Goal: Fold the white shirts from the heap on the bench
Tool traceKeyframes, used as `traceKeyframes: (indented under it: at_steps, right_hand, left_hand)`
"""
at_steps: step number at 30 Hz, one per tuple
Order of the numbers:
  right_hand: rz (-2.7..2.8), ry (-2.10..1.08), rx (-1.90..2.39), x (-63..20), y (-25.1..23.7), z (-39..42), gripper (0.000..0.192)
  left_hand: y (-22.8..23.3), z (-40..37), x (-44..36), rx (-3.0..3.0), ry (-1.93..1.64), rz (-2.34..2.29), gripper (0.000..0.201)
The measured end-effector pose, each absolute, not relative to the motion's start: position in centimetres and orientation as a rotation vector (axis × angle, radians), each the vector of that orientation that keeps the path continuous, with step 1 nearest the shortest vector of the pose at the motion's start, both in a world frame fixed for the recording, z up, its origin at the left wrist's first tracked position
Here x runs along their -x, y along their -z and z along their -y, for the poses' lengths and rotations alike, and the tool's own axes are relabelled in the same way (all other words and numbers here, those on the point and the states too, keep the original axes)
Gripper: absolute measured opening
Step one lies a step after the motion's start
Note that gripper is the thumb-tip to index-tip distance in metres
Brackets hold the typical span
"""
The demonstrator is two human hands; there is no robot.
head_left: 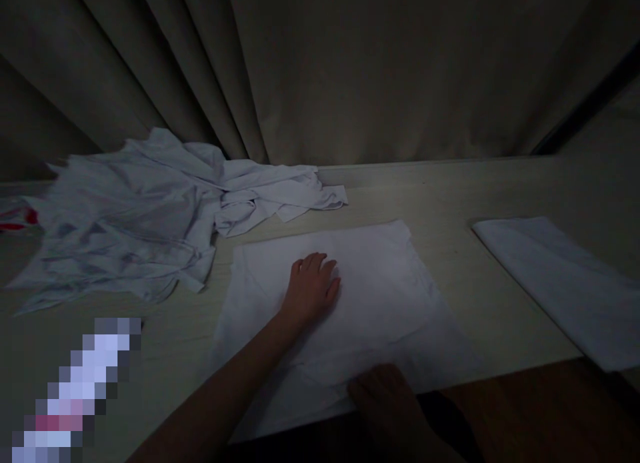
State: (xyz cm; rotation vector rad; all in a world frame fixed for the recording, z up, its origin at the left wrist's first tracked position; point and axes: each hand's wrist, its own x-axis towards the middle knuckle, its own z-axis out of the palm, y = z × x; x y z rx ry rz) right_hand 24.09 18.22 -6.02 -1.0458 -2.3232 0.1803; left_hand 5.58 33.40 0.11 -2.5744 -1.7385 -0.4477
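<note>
A drawn curtain (350, 70) hangs behind the pale tabletop (465, 263), which runs across the whole view in dim light. On its far left lies a crumpled pile of white garments (140, 216), loose and unfolded, reaching from the left edge to near the middle. To the right, well apart from the hands, a folded white cloth (565, 283) lies flat with its long axis running away toward the left rear.

Directly in front of the person, a white garment spread flat (380, 296) covers the middle of the tabletop, roughly square, its near edge hanging at the table's front. The left hand (313, 286) rests palm down on its upper left part, fingers loosely curled and open, gripping nothing. The right hand (387, 400) sits at the garment's near edge, lower and closer to the body; in the shadow I cannot tell whether it pinches the fabric or merely lies on it. The garment thus lies under both hands, stretching mostly rightward and away from them.
</note>
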Motion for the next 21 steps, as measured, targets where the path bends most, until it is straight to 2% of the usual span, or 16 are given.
traceKeyframes:
  at_steps: [3,7,11,15,21]
  right_hand:
    - [2.416,-0.241,1.083,-24.5,6.7,-17.8,0.007]
    - [2.47,-0.224,1.096,-25.3,7.0,-17.1,0.018]
    - [2.477,-0.164,1.063,-25.6,6.7,-16.0,0.035]
    - [2.523,-0.106,1.137,-25.6,5.8,-14.4,0.05]
    - [2.413,-0.116,1.181,-28.4,2.4,-15.5,0.038]
  left_hand:
    - [-0.5,-27.6,-4.2,2.633,0.536,1.707,0.031]
    - [0.7,-21.0,-0.3,2.661,0.478,1.793,0.024]
    - [3.5,-17.8,3.9,2.29,0.389,2.126,0.04]
    - [5.2,-16.3,4.8,2.265,0.334,2.047,0.05]
    - [4.0,-15.6,6.3,2.271,0.45,1.864,0.041]
